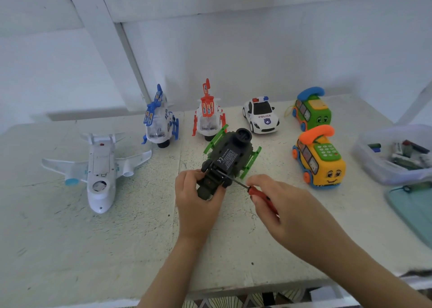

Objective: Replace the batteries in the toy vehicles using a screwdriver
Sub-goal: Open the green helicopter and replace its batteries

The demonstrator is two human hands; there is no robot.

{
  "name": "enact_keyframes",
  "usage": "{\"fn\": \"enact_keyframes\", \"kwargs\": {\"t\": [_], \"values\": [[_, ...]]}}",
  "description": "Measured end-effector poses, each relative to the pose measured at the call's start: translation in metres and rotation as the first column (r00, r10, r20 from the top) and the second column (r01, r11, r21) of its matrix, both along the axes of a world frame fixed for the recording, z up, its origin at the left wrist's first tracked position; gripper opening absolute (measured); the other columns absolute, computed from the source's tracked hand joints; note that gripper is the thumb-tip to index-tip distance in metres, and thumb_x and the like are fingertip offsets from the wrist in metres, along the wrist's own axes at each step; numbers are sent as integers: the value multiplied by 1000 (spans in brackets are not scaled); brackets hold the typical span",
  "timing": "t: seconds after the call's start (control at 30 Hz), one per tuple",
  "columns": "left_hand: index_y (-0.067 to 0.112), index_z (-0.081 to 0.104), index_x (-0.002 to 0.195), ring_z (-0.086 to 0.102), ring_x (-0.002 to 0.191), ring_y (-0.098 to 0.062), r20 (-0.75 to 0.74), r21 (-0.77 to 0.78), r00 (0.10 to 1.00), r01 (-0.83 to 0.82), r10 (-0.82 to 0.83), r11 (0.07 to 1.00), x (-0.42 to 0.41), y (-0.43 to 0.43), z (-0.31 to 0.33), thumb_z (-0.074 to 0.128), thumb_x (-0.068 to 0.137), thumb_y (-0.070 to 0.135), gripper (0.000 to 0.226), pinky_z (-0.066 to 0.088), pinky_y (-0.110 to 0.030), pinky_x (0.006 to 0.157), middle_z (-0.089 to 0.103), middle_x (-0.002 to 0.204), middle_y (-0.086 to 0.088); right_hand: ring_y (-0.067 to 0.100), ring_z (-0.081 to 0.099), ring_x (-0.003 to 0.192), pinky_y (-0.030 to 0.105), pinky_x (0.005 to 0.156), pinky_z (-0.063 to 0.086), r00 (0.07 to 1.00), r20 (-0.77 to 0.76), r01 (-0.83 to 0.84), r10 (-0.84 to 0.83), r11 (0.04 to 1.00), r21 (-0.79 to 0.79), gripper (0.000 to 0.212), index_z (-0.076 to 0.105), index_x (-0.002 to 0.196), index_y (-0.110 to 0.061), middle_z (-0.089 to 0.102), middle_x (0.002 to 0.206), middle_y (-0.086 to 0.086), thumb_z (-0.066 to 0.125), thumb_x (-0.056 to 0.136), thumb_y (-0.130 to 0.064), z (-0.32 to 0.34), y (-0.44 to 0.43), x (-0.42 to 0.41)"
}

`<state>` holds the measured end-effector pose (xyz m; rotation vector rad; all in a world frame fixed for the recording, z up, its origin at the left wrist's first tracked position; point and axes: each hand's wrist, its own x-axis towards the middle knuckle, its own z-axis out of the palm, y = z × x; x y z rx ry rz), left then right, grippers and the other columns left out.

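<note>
The right hand point(280, 202) has its grip closed round the red handle of the screwdriver point(253, 190). The shaft slants up-left, its tip against the underside of the dark green toy helicopter point(230, 158). The left hand point(196, 200) grips the toy's near end, belly-up, mid-counter point(140, 237), long axis pointing away from the person. The belly shows a CE mark, and the white car point(260, 118) behind reads POLICE.

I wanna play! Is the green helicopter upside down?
Upside down. The green helicopter has its labelled underside up; the left hand holds it, the right hand holds the screwdriver.
</note>
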<state>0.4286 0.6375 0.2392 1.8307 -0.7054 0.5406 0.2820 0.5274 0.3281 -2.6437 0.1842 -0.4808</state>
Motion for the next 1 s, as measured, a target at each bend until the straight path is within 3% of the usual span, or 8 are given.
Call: {"fn": "enact_keyframes", "kwargs": {"t": [0.17,0.23,0.37,0.47,0.63,0.8,0.93,1.0], "values": [[4,54,80,40,75,-5,4,-3,1000,10,-10,1000,0,0,1,79,62,13,33,35,-4,70,48,84,1,11,49,51,23,49,42,999,47,14,-17,999,50,16,50,106,-29,54,63,-11,39,95,-34,-6,3,-2],[4,54,81,40,75,-3,2,0,1000,18,-18,1000,0,0,-1,81,61,9,34,36,-5,70,48,84,1,14,51,53,23,46,39,999,49,16,-25,986,167,7,51,101,-30,55,57,-4,48,95,-29,-3,3,-2],[10,53,84,45,79,-1,-50,-33,999,9,-10,999,3,1,-3,83,60,4,39,37,-6,70,49,86,3,8,49,44,11,39,31,981,179,22,-80,952,304,17,52,92,-31,58,60,0,59,91,-15,9,-5,0],[15,51,86,46,76,-5,-52,-61,999,9,-12,998,2,0,-1,79,62,12,37,38,-7,69,49,85,5,6,48,45,9,41,32,971,226,8,-81,952,305,12,53,88,-31,58,63,-3,58,91,-20,20,-9,3],[19,48,85,47,80,-1,-47,-64,998,36,-39,997,2,1,2,79,62,13,40,38,-8,68,45,86,17,9,46,45,13,44,34,990,128,15,-56,953,302,13,60,82,-27,56,55,2,63,86,-15,29,-20,5],[18,47,84,47,80,1,-51,-32,996,71,-72,997,3,3,-1,88,58,-1,52,38,-6,67,46,85,11,8,41,40,20,44,34,1000,-13,1,3,954,299,13,61,78,-25,53,46,0,60,86,-15,29,-26,9],[18,47,82,47,80,3,-45,-28,996,79,-80,996,2,3,-1,88,57,-4,53,38,-6,68,48,84,8,7,37,39,22,44,32,999,-43,-1,18,932,362,14,59,78,-24,49,44,0,57,88,-14,25,-26,12],[17,48,83,48,81,4,-61,-40,996,61,-63,997,3,2,0,87,56,-5,52,38,-5,68,48,84,9,10,39,39,22,43,33,999,-48,-2,17,956,294,11,55,82,-26,51,46,2,51,91,-20,19,-19,11]]}}
